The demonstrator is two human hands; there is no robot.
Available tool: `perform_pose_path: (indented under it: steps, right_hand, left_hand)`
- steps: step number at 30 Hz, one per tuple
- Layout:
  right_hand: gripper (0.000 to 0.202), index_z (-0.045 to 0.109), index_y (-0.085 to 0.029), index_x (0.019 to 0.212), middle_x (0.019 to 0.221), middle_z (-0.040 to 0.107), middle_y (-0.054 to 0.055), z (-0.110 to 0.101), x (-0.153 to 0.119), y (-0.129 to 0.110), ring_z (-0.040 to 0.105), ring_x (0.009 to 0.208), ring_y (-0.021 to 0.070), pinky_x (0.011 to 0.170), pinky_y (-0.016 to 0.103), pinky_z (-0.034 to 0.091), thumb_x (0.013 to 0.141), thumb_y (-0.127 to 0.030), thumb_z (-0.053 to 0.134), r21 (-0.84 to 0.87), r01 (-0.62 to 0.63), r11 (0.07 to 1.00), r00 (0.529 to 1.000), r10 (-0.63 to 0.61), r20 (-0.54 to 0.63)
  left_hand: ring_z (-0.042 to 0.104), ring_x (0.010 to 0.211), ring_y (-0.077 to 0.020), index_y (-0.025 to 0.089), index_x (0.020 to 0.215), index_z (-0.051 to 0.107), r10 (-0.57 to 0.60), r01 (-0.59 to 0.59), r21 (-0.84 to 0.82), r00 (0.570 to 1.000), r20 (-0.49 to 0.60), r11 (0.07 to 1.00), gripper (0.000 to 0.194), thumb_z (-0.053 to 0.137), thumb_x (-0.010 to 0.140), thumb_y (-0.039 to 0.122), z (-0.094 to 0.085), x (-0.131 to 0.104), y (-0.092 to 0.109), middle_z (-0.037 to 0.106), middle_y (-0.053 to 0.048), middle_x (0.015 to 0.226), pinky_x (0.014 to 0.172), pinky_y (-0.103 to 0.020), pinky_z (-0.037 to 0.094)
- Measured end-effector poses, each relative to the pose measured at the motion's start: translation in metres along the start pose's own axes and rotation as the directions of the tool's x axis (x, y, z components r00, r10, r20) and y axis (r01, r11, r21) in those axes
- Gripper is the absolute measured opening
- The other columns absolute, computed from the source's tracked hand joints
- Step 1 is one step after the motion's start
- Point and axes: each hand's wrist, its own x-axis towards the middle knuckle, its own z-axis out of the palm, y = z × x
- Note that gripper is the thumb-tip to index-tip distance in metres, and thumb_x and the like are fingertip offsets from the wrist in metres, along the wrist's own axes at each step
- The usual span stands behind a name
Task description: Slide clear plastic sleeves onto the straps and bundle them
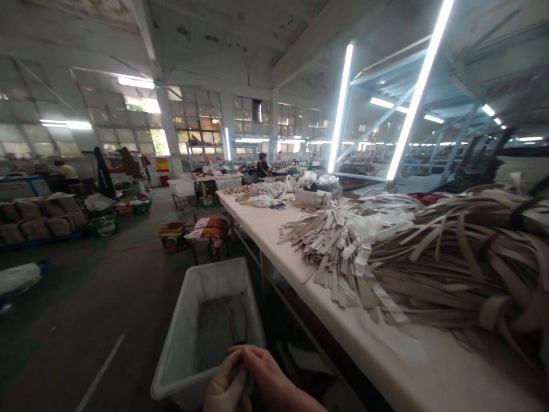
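Observation:
Low in the view, my left hand (pixel 227 382) and my right hand (pixel 268 375) meet at the fingertips over the near end of a white plastic bin (pixel 171 343). The fingers of both are closed together; a small dark bit shows at the tips, too small to name. Beside them on the right runs a long pale table (pixel 295 260). A large heap of grey-beige strips (pixel 454 257) lies on it, some bundled in clear plastic (pixel 369 229).
Farther along the table are a white box (pixel 313 197) and plastic bags (pixel 266 200). Beyond the bin stand a cart with an orange-and-white bundle (pixel 210 229) and a carton (pixel 172 236). A person (pixel 262 166) sits far back. Stacked brown bundles (pixel 38 220) are at the left.

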Motion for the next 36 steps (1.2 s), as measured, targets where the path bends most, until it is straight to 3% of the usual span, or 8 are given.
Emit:
perform_pose_path:
  steps: [2,6,12,18,22,29,33,36]
  right_hand:
    - [0.056,0.075,-0.017,0.1,0.089,0.071,0.008,0.003,0.001,-0.008,0.064,0.081,0.0223,0.07,0.03,0.047,0.086,-0.064,0.048,-0.28,0.016,0.96,1.0,-0.014,0.01]
    - [0.036,0.077,-0.02,0.089,0.075,0.069,0.003,0.0,0.003,-0.027,0.056,0.067,0.0155,0.06,0.024,0.035,0.091,-0.047,0.054,-0.717,0.027,0.697,0.996,0.042,0.078]
    - [0.023,0.076,-0.019,0.084,0.068,0.066,0.0,-0.026,0.022,-0.054,0.05,0.06,0.0108,0.057,0.023,0.027,0.089,-0.038,0.063,-0.827,0.102,0.552,0.975,0.111,0.194]
    - [0.022,0.076,-0.019,0.085,0.066,0.065,0.0,-0.054,0.068,-0.071,0.052,0.059,0.012,0.058,0.025,0.032,0.088,-0.036,0.062,-0.864,0.213,0.456,0.976,-0.05,0.214]
    - [0.022,0.076,-0.016,0.092,0.072,0.067,0.003,-0.065,0.086,-0.094,0.053,0.063,0.0126,0.062,0.026,0.035,0.091,-0.034,0.063,-0.912,0.181,0.368,0.981,-0.132,0.142]
    - [0.027,0.076,-0.015,0.1,0.077,0.068,0.006,-0.085,0.122,-0.096,0.053,0.067,0.0143,0.067,0.031,0.039,0.093,-0.037,0.062,-0.949,0.011,0.314,0.989,-0.145,-0.036]
    - [0.033,0.073,-0.015,0.108,0.102,0.07,0.011,-0.073,0.128,-0.078,0.061,0.094,0.0192,0.084,0.038,0.042,0.096,-0.039,0.054,-0.945,-0.069,0.319,0.954,-0.258,-0.156]
    - [0.031,0.072,-0.011,0.107,0.116,0.065,0.017,-0.038,0.108,-0.058,0.057,0.113,0.0248,0.099,0.041,0.039,0.095,-0.036,0.057,-0.85,-0.073,0.521,0.98,-0.119,-0.157]
  left_hand:
    - [0.043,0.038,-0.0074,0.029,0.105,0.07,-0.011,0.011,-0.002,1.0,-0.021,1.0,0.066,0.086,0.05,0.063,-0.013,-0.002,-0.001,0.066,0.003,0.063,0.04,-0.021,0.034]
    - [0.047,0.045,-0.0072,0.027,0.126,0.058,-0.087,0.084,0.081,0.996,0.032,0.993,0.068,0.081,0.067,0.053,-0.032,-0.011,0.017,0.065,0.004,0.068,0.045,-0.019,0.037]
    - [0.058,0.055,-0.0067,0.021,0.138,0.049,-0.191,0.155,0.165,0.956,0.225,0.974,0.076,0.081,0.07,0.034,-0.039,-0.018,0.051,0.071,-0.005,0.102,0.057,-0.022,0.047]
    - [0.058,0.047,-0.0083,0.011,0.121,0.061,-0.423,0.335,0.279,0.827,0.371,0.9,0.059,0.08,0.071,0.037,-0.076,-0.012,0.056,0.071,-0.004,0.077,0.048,-0.02,0.042]
    - [0.053,0.044,-0.0064,0.012,0.11,0.065,-0.511,0.403,0.326,0.759,0.404,0.856,0.047,0.079,0.073,0.038,-0.101,-0.02,0.064,0.066,0.0,0.068,0.043,-0.018,0.038]
    - [0.056,0.049,-0.0068,0.011,0.089,0.067,-0.491,0.364,0.385,0.814,0.312,0.848,0.033,0.08,0.072,0.037,-0.145,-0.018,0.084,0.064,0.0,0.062,0.046,-0.017,0.042]
    - [0.054,0.045,-0.0067,0.011,0.088,0.066,-0.443,0.341,0.381,0.868,0.222,0.859,0.028,0.076,0.077,0.036,-0.148,-0.013,0.089,0.064,0.0,0.061,0.045,-0.018,0.041]
    - [0.055,0.045,-0.0067,0.011,0.093,0.066,-0.328,0.288,0.254,0.935,0.131,0.923,0.03,0.075,0.077,0.035,-0.138,-0.007,0.082,0.064,0.001,0.061,0.046,-0.018,0.04]
